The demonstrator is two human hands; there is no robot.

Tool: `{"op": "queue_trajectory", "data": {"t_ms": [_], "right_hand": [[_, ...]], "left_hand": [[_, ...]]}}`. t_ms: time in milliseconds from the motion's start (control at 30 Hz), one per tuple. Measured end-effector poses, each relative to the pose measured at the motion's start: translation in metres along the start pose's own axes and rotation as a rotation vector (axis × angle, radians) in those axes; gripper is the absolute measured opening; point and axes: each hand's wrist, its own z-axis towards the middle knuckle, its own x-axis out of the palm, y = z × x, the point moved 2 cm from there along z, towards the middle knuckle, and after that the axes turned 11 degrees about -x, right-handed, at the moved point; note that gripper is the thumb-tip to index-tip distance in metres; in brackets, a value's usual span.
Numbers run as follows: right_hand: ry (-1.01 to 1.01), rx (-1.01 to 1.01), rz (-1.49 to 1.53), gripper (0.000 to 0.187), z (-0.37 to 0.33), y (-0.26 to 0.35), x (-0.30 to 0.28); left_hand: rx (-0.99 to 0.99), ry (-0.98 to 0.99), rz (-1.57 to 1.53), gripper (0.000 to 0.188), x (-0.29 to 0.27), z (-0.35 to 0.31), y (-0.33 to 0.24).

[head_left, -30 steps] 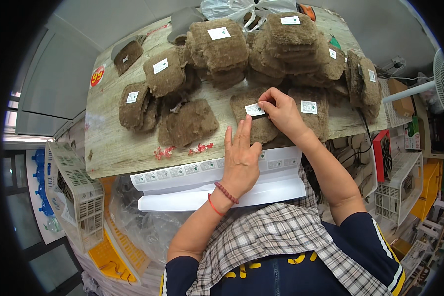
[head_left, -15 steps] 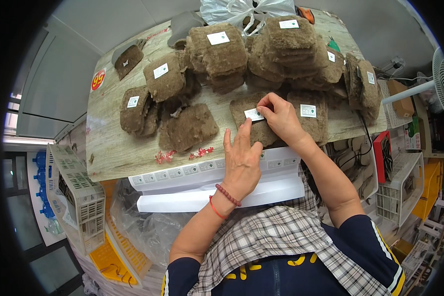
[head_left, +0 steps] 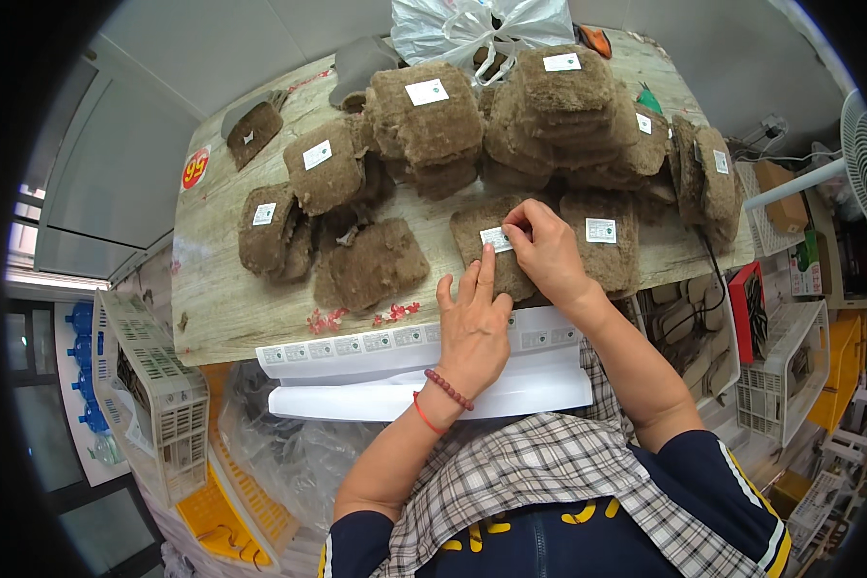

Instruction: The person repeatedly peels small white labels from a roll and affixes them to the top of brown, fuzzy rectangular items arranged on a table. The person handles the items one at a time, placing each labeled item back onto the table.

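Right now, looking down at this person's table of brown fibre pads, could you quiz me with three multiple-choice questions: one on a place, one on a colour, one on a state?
1. Where does the right hand press a white label?
A) on a brown pad at the table's near edge
B) on the plastic bag
C) on the fan

2. What colour is the bead bracelet on the left wrist?
A) blue
B) dark red
C) white

3. How is the left hand?
A) clenched in a fist
B) holding scissors
C) flat, fingers extended

Answers: A, fingertips pinch the label on the pad; B, the beads are dark red; C, it lies open by the pad.
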Motion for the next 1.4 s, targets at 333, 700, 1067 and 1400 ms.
{"op": "queue_trajectory", "data": {"t_ms": [333, 700, 1067, 1400], "right_hand": [[0.009, 0.026, 0.008, 0.010, 0.003, 0.004, 0.000], [-0.067, 0.019, -0.234, 0.046, -0.005, 0.007, 0.004], [-0.169, 0.109, -0.235, 0.020, 0.001, 0.010, 0.007], [-0.340, 0.367, 0.615, 0.015, 0.002, 0.003, -0.065]], "left_hand": [[0.007, 0.012, 0.014, 0.005, 0.001, 0.001, 0.000], [0.009, 0.024, 0.015, 0.006, 0.002, 0.002, 0.001], [0.003, 0.013, -0.009, 0.006, 0.005, 0.004, 0.005], [-0.055, -0.132, -0.225, 0.002, -0.019, -0.036, 0.005]]}}
